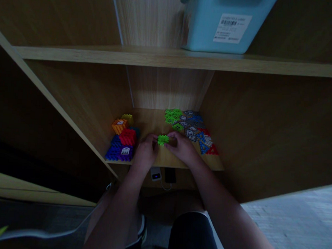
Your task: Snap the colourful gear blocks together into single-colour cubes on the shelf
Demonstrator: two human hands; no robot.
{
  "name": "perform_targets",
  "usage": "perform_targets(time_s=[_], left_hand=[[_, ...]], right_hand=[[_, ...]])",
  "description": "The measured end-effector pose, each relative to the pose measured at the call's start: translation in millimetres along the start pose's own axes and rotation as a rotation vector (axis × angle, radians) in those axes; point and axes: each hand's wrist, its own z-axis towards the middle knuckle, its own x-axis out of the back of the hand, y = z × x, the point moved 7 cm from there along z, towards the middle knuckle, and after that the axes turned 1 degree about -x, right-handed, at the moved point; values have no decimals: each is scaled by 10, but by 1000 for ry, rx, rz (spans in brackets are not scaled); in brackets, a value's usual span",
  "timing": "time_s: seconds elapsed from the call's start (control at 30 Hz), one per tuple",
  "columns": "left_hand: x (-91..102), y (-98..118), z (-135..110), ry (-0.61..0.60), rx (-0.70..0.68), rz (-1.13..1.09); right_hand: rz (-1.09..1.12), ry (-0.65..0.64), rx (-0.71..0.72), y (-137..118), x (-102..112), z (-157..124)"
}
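Observation:
Both my hands reach into a low wooden shelf compartment (155,120). My left hand (146,150) and my right hand (183,146) meet on one green toothed plastic tile (163,139), each pinching a side of it just above the shelf board. Left of my hands stands a built cluster of joined tiles (123,140) in orange, red, blue and purple. Right of them lies a loose pile of flat tiles (192,128), green, blue, grey and red.
A light blue plastic bin (221,22) with a white barcode label stands on the shelf above. A small white device (155,174) with a lit screen and a dark phone (170,175) lie below the shelf edge. My knees are underneath; grey floor at right.

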Motion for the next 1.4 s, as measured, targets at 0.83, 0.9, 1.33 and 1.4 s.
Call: perform_targets(time_s=[0.83, 0.9, 1.33, 1.4], left_hand=[[-28, 16, 4, -10, 3, 26], [-28, 18, 6, -11, -3, 30], [12, 33, 6, 1, 23, 20], [21, 32, 6, 5, 31, 23]], right_hand=[[4, -32, -32, 11, -17, -10], [2, -37, -39, 14, -20, -8], [-231, 121, -45, 14, 116, 21], [-349, 95, -81, 49, 81, 37]])
